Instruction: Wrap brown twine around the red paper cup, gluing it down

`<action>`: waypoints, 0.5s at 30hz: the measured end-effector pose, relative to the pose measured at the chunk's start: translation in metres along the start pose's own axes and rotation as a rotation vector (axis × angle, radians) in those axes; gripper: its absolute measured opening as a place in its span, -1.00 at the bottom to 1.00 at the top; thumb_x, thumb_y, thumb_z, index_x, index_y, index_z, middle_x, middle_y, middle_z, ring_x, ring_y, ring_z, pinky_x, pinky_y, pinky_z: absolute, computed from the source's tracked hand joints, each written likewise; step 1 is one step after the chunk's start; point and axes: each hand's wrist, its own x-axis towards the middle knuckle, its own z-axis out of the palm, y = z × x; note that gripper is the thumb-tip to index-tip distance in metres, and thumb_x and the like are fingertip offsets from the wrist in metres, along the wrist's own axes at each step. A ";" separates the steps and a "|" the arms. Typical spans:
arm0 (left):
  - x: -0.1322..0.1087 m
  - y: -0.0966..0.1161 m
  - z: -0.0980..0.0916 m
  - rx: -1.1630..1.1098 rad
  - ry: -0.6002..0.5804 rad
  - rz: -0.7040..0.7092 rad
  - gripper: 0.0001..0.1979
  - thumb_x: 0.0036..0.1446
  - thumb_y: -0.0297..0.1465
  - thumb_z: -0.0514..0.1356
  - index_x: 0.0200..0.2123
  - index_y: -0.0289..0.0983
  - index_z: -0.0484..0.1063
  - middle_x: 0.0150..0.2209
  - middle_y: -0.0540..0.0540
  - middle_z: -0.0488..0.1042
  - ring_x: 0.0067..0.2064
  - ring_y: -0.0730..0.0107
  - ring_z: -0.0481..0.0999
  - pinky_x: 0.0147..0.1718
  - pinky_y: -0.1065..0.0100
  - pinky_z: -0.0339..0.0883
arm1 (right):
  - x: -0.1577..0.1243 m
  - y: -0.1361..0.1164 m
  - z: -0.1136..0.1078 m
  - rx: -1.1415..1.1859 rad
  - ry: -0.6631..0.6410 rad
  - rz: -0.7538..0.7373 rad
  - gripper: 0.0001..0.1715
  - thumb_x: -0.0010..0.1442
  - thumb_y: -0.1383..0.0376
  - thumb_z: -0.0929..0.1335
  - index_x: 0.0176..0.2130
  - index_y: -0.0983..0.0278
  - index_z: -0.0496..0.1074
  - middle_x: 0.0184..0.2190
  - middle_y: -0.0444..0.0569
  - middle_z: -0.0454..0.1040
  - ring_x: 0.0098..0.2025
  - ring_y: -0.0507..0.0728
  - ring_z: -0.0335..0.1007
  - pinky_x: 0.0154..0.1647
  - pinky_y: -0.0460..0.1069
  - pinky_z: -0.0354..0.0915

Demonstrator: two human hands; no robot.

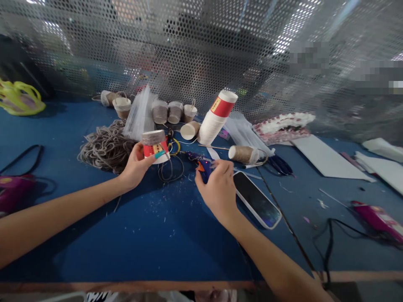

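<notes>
My left hand (137, 165) is closed around a red and white paper cup (155, 149), tilted above the table. Grey cord (153, 137) is wound round the cup's upper part, and a loose length hangs in loops below it. In my right hand (219, 183) is a dark blue glue gun (203, 164) with an orange trigger and a small red light; its nozzle points left toward the cup, apart from it. A heap of grey cord (108, 147) lies left of the cup. Beside my right hand rests a phone (257, 200) with a dark screen.
A leaning stack of paper cups (217, 119) stands at the back, near several cord-wrapped cups (160, 112). Clear plastic bags (140, 114) lie behind the cord. White boards (330, 157) and a magenta pouch-like item (379, 220) are right, a yellow basket (22, 98) far left. A perforated metal screen (201, 54) closes the back.
</notes>
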 end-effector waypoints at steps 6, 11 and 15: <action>-0.010 -0.002 -0.002 0.028 -0.180 -0.150 -0.56 -0.24 -0.35 0.50 -0.22 -0.28 0.53 -0.19 -0.14 0.64 -0.12 0.12 0.63 0.00 0.12 0.46 | 0.020 0.005 0.004 -0.315 -0.329 0.248 -0.12 0.10 -0.20 0.33 -0.09 0.59 0.36 -0.20 0.50 0.45 -0.19 0.46 0.49 -0.30 0.20 0.40; -0.013 0.001 -0.008 0.158 -0.583 -0.341 -0.48 -0.21 -0.36 0.50 -0.10 -0.28 0.54 -0.10 -0.21 0.64 -0.09 0.05 0.63 -0.01 0.12 0.45 | 0.034 0.005 0.003 -0.264 -0.498 0.295 -0.32 0.14 -0.12 0.29 -0.18 0.46 0.46 -0.30 0.30 0.51 -0.24 0.37 0.51 -0.38 0.08 0.32; -0.014 0.006 -0.009 0.151 -0.680 -0.396 -0.48 -0.14 -0.36 0.47 -0.04 -0.26 0.53 -0.05 -0.19 0.63 -0.04 0.10 0.61 0.01 0.18 0.42 | 0.040 0.009 0.000 -0.150 -0.564 0.317 -0.52 0.13 -0.05 0.31 -0.45 0.31 0.45 -0.50 0.12 0.47 -0.35 0.29 0.50 -0.45 0.04 0.23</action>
